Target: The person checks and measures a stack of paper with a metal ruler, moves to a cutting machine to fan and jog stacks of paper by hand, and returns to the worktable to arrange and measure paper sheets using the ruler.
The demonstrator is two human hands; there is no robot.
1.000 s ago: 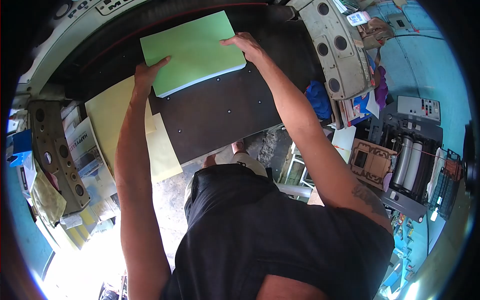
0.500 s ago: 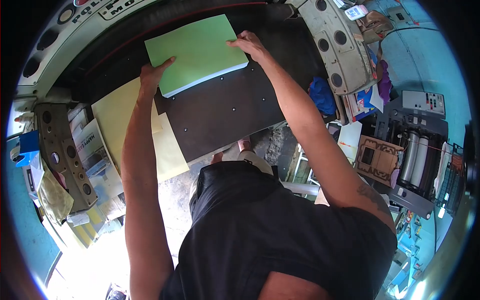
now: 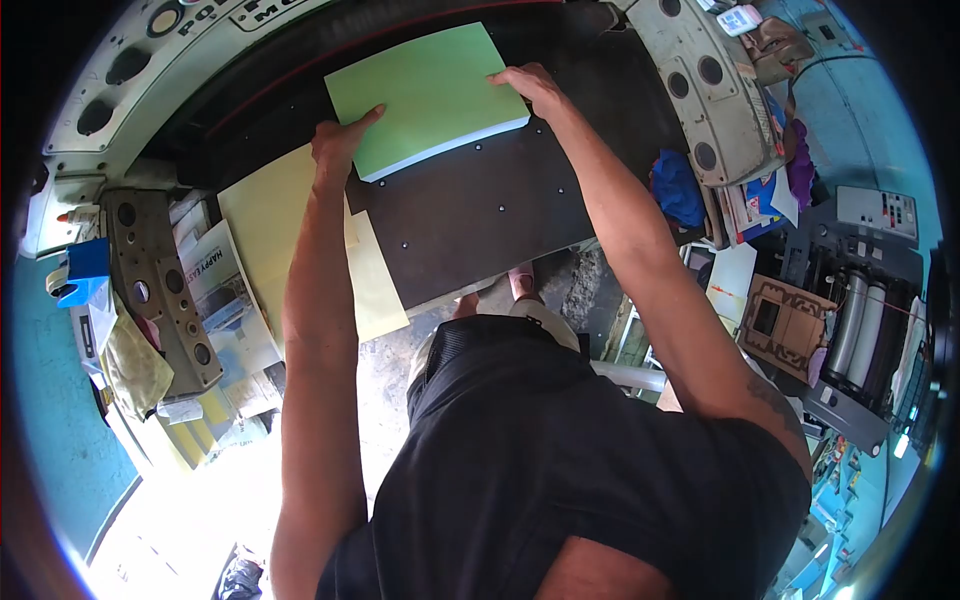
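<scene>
Broad black tabletop with small metal studs [image 3: 455, 235]: spreading beneath the work, running between grey metal housings with round holes [image 3: 705, 95].
Large yellow paper sheets [image 3: 270, 225]: lying at the left of the tabletop, partly passing behind the left forearm.
Thick rectangular green-topped paper stack [image 3: 430, 95]: lying flat on the far part of the tabletop, between both hands.
Long axis: running left to right, slanting so that the right end is sitting farther away; showing a white long edge toward the body.
Left hand [image 3: 338, 145]: gripping the left side partly open, laying the thumb on top, hiding most fingers.
Right hand [image 3: 538, 88]: gripping the right side partly open, resting the thumb on top, curling the fingers by the edge.
Crumpled blue bundle [image 3: 677, 188]: sitting near the tabletop's right edge.
</scene>
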